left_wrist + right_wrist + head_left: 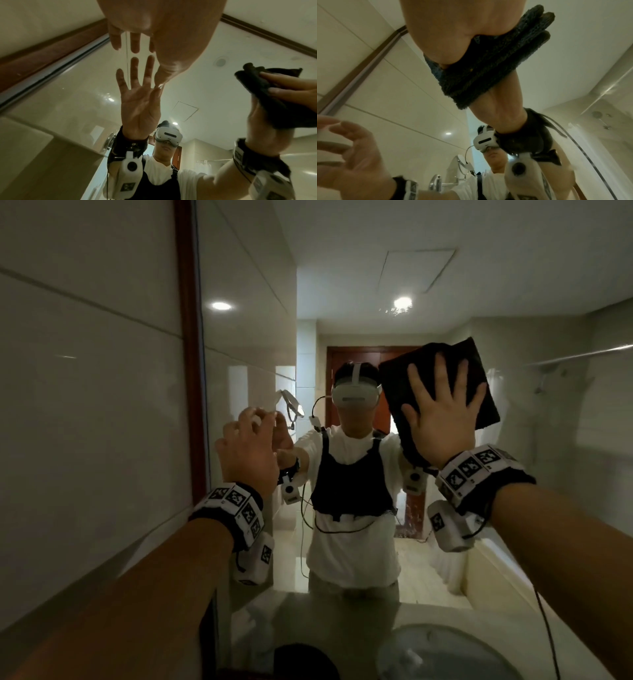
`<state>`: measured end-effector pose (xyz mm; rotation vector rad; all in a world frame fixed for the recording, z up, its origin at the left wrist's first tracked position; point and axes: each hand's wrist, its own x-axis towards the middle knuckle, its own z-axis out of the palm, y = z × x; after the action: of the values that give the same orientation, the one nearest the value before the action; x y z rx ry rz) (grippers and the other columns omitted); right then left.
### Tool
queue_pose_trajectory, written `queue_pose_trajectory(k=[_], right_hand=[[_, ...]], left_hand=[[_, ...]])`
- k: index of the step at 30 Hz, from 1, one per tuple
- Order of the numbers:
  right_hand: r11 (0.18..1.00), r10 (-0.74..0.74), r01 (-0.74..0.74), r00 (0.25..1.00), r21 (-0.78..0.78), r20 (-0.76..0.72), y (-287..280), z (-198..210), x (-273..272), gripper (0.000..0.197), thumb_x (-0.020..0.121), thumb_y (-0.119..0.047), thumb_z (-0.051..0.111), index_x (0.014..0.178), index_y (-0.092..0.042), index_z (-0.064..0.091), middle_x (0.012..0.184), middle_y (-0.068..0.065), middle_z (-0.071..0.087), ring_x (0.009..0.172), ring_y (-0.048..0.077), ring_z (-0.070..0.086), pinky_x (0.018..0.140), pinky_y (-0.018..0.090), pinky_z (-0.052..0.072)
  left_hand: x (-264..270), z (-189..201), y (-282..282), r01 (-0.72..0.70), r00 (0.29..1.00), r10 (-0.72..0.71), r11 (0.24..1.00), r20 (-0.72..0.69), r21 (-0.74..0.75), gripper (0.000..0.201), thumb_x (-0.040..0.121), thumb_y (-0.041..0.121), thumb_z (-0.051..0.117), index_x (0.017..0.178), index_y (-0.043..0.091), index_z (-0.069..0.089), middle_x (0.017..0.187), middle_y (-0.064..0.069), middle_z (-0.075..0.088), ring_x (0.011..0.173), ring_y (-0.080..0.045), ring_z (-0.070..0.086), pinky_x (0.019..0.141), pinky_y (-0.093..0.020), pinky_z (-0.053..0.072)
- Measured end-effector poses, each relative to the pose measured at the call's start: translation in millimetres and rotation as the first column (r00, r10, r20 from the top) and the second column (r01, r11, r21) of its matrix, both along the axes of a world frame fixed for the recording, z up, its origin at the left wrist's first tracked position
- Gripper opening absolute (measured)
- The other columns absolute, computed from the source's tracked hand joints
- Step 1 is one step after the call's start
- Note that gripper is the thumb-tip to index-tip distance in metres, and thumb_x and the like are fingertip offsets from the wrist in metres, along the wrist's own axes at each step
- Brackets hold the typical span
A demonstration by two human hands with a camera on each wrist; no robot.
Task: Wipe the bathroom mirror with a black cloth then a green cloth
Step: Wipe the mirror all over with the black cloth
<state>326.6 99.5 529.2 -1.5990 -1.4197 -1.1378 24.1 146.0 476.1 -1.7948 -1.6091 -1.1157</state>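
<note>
Two hands are up at the bathroom mirror (342, 302). My right hand (442, 419) presses the folded black cloth (397, 374) flat on the glass, fingers spread wide. My left hand (248, 450) holds nothing, fingers loosely bent, near the mirror's left edge. Pale tiled wall (85, 405) stands beside it.

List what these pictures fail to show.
- Green cloth: in no view.
- Black cloth face against the mirror: hidden by the cloth and the flat right hand in head and right wrist views.
- Left hand fingertips: whether they touch the glass is unclear in the head view.
- Basin: cut by the head view's bottom edge.
</note>
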Motion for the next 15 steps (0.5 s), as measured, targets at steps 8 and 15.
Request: queue_pose_trajectory(k=[8, 15], right_hand=[[0.993, 0.1, -0.075, 0.946, -0.092, 0.309, 34, -20, -113, 0.062, 0.093, -0.05, 0.048, 0.152, -0.038, 0.031, 0.163, 0.008, 0.022, 0.15, 0.042, 0.008, 0.112, 0.073, 0.009], [0.978, 0.17, -0.081, 0.837, -0.19, 0.52, 43, -43, -126, 0.066, 0.09, -0.05, 0.06, 0.151, -0.04, 0.035, 0.159, 0.004, 0.033, 0.149, 0.038, 0.018, 0.114, 0.07, 0.012]], left_hand=[[-24, -3, 11, 0.067, 0.993, -0.065, 0.997, 0.095, -0.025, 0.078, 0.08, 0.054, 0.072, 0.143, 0.039, 0.029, 0.152, -0.003, 0.023, 0.135, -0.034, 0.032, 0.102, -0.058, 0.039], [-25, -6, 9, 0.096, 0.99, -0.096, 0.995, 0.101, 0.0, 0.072, 0.081, 0.046, 0.067, 0.143, 0.034, 0.033, 0.149, -0.006, 0.028, 0.132, -0.035, 0.033, 0.1, -0.057, 0.039]])
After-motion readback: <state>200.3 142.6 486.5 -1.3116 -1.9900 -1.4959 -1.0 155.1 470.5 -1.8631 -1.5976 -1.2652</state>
